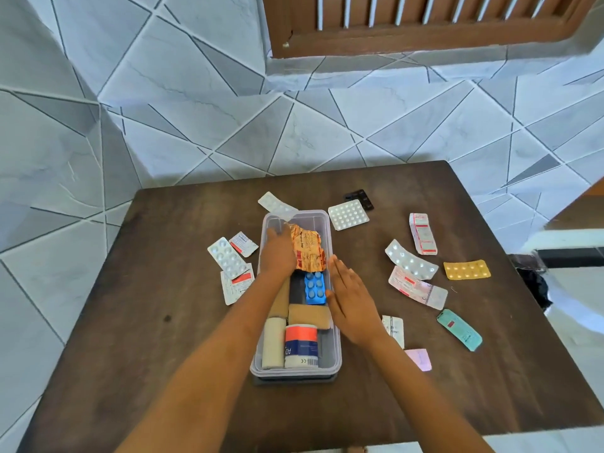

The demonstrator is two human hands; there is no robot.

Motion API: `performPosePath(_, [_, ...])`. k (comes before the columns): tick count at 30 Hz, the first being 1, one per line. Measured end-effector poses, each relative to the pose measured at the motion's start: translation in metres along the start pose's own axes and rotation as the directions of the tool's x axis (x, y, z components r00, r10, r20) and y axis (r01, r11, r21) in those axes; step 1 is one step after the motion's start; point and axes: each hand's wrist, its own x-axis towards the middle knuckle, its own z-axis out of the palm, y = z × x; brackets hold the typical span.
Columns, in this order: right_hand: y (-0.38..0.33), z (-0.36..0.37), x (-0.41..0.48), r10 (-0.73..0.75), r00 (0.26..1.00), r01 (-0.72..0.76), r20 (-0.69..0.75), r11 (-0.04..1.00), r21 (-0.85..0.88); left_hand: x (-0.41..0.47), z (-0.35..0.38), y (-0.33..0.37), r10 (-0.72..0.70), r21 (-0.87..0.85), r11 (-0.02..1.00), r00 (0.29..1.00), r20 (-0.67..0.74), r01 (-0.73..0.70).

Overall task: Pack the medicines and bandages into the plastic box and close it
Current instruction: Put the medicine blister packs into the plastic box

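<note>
Grey-and-white marble tiles with dark diagonal lines cover the wall behind a dark brown wooden counter [183, 338], and the clear rectangular plastic box [336, 351] sits open in the middle of it. Near end of the box holds rolled beige bandages [274, 343] and a white tape roll with a red and blue label [301, 345], with a blue blister pack [315, 287] further in. Left hand [277, 248] is down inside the far end, palm down with fingers closed on a crinkled orange-gold foil strip [309, 248]. Right hand [351, 299] is open and flat, holding nothing, just beside the box's right wall. Loose strips lie all around the box: silver blister packs [348, 214], a yellow strip [466, 269] and a teal strip [459, 329] off to the right, white-and-red packets [423, 233] too.
</note>
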Motion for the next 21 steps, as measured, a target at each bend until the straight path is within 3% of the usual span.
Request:
performPosePath(3, [0.0, 0.002, 0.0, -0.013, 1.0, 0.013, -0.009, 1.0, 0.008, -0.003, 0.007, -0.004, -0.02, 0.107, 0.994, 0.997, -0.069, 0.027])
performPosePath(5, [0.0, 0.001, 0.0, -0.013, 1.0, 0.013, -0.006, 1.0, 0.011, -0.003, 0.006, -0.006, 0.044, 0.181, 0.983, 0.994, -0.103, -0.025])
performPosePath(10, [-0.002, 0.0, -0.001, -0.002, 1.0, 0.002, 0.009, 1.0, -0.003, -0.011, 0.005, -0.013, 0.153, 0.246, 0.959, 0.988, -0.028, -0.141])
performPosePath(13, [-0.001, -0.008, -0.006, 0.02, 0.999, -0.021, 0.027, 0.999, 0.034, -0.019, -0.001, -0.004, 0.164, 0.228, 0.963, 0.984, -0.072, -0.144])
performPosePath(17, [0.032, -0.031, -0.031, 0.237, 0.966, -0.23, -0.107, 0.97, 0.075, -0.034, -0.011, 0.038, 0.231, 0.039, 0.973, 0.963, -0.142, -0.228])
performPosePath(21, [0.078, -0.057, -0.062, 0.527, 0.825, -0.526, -0.204, 0.848, 0.065, -0.05, 0.017, 0.09, 0.415, -0.072, 0.909, 0.908, 0.051, -0.411])
